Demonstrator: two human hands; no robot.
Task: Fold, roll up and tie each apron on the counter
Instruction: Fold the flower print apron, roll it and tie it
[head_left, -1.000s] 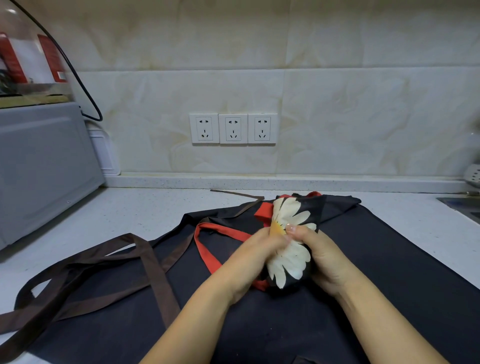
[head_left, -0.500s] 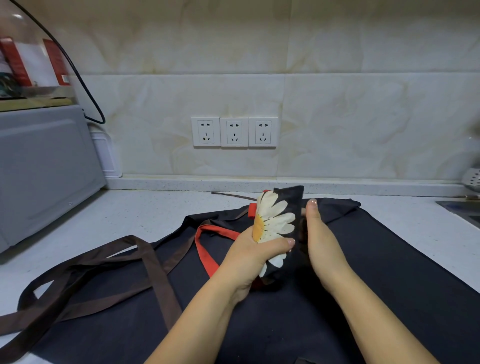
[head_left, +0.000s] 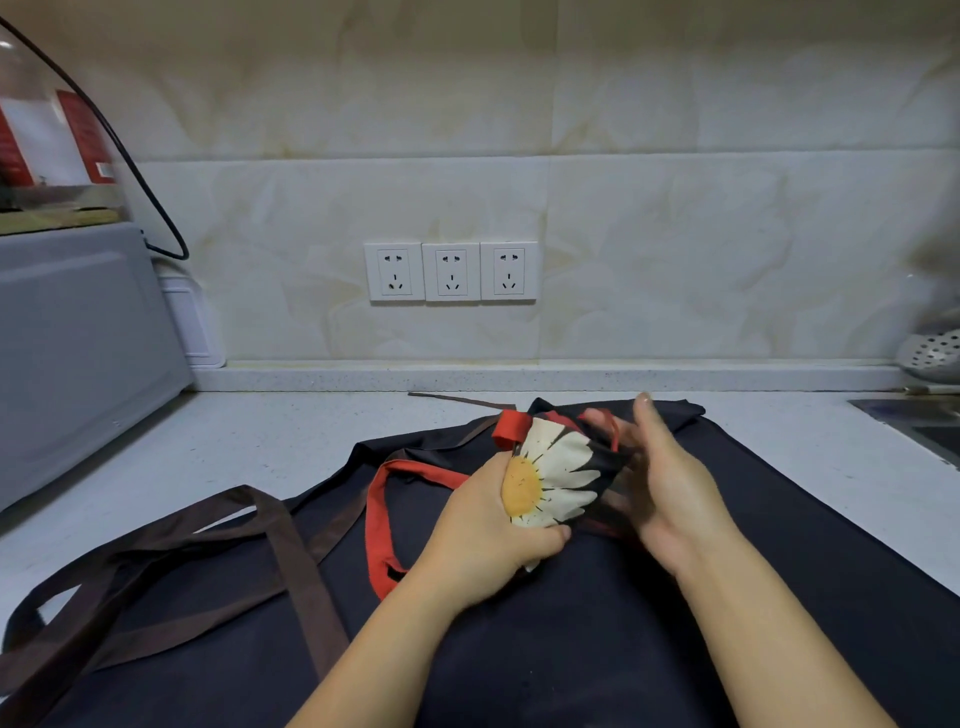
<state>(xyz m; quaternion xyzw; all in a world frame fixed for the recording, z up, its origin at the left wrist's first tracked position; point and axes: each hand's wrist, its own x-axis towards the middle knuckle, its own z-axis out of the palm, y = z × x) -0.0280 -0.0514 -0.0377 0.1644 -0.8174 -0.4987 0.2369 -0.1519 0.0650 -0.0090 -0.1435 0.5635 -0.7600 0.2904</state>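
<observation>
Between the two sets of fingers, the rolled daisy apron (head_left: 561, 467) is held over the dark apron (head_left: 571, 649) spread on the counter (head_left: 249, 447). The left hand (head_left: 483, 540) curls fingers and thumb round the roll, likely so it cannot unwind. The right hand (head_left: 670, 488) lays nearly straight, close-set fingers against the roll's far side, probably to guide the red strap (head_left: 371, 519) trailing beyond the left knuckles; whether they pinch it I cannot tell.
</observation>
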